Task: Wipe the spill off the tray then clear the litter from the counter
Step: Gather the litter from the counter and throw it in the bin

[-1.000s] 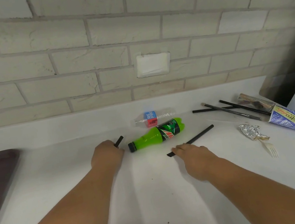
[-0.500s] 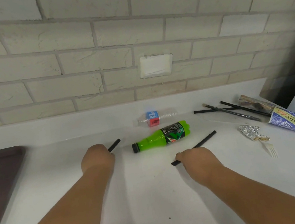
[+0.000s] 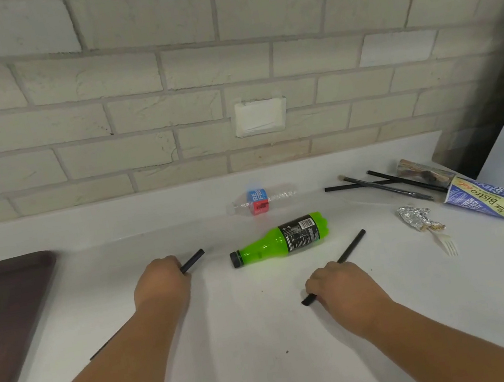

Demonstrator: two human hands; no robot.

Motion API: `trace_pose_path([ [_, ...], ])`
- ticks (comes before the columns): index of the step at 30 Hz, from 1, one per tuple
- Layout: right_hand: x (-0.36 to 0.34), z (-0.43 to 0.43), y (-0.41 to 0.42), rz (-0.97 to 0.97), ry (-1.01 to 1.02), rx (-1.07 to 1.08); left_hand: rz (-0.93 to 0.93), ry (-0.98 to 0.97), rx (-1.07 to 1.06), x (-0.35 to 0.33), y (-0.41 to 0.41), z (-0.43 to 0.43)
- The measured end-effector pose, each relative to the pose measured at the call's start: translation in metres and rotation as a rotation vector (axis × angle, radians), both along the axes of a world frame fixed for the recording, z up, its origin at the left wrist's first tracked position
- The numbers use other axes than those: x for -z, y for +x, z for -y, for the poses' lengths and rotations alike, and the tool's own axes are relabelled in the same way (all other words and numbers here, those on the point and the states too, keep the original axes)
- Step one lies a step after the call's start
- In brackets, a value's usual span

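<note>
At the table (image 3: 238,353), your right hand (image 3: 343,289) has its grip clamped on the right straw (image 3: 351,246), and your left hand (image 3: 162,281) on the left straw (image 3: 194,260). Lift both straight up, clear of the green bottle (image 3: 280,239) just beyond, which looks ready to roll. The clear bottle (image 3: 259,201) lies farther back, the tray (image 3: 4,315) at left.

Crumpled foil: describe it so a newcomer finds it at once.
On the white counter, go to the right end, where a blue-and-yellow paper cup lies on its side. Just left of the cup sits the crumpled silver foil wad, by a white plastic fork; it alone is shiny and wrinkled.
</note>
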State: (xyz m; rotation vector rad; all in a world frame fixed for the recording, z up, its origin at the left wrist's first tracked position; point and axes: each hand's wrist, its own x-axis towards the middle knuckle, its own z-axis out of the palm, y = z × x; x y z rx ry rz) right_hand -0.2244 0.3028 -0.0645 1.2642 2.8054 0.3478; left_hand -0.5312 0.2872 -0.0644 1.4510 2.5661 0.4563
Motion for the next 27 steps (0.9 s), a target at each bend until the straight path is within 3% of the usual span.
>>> trace_pose_path([
  [6, -0.006, 0.028, 0.012, -0.257, 0.009, -0.116, 0.028, 0.046, -0.049, -0.006, 0.008, 0.011],
  [13, -0.039, 0.062, 0.023, -0.676, -0.147, -0.049, 0.128, 0.558, -0.076, -0.052, 0.001, 0.050],
  [16, -0.052, 0.072, 0.022, -0.814, -0.224, 0.012, 0.175, 0.678, -0.046, -0.078, 0.007, 0.068],
  [22, -0.078, 0.093, 0.007, -1.055, -0.349, 0.034, 0.448, 0.750, 0.071, -0.116, 0.039, 0.096],
  [27, -0.086, 0.106, 0.004, -1.192, -0.408, 0.039, 0.788, 0.710, 0.197, -0.122, 0.073, 0.113],
])
